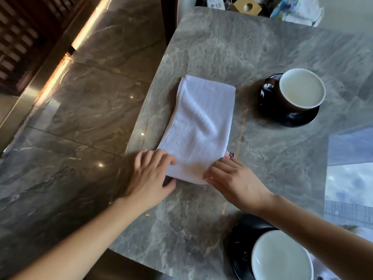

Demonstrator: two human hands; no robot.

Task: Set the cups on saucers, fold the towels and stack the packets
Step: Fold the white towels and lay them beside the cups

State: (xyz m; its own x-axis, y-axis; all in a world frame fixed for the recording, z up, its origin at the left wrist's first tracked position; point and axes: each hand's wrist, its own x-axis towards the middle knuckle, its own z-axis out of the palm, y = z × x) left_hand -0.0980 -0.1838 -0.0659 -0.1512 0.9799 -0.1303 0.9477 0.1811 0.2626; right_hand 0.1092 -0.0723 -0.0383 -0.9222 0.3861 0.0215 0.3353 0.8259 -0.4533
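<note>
A white towel lies folded into a long strip on the grey marble table. My left hand pinches its near left corner, thumb under the edge. My right hand grips the near right corner. A pink-and-white packet peeks out from under the towel's right side. A dark cup with a white inside stands on a black saucer at the right. A second cup sits on another black saucer at the near edge, under my right forearm.
The table's left edge runs diagonally; beyond it lies glossy marble floor. At the far end stand a wooden tissue box and crumpled white bags. A reflective glass-like patch lies at the right.
</note>
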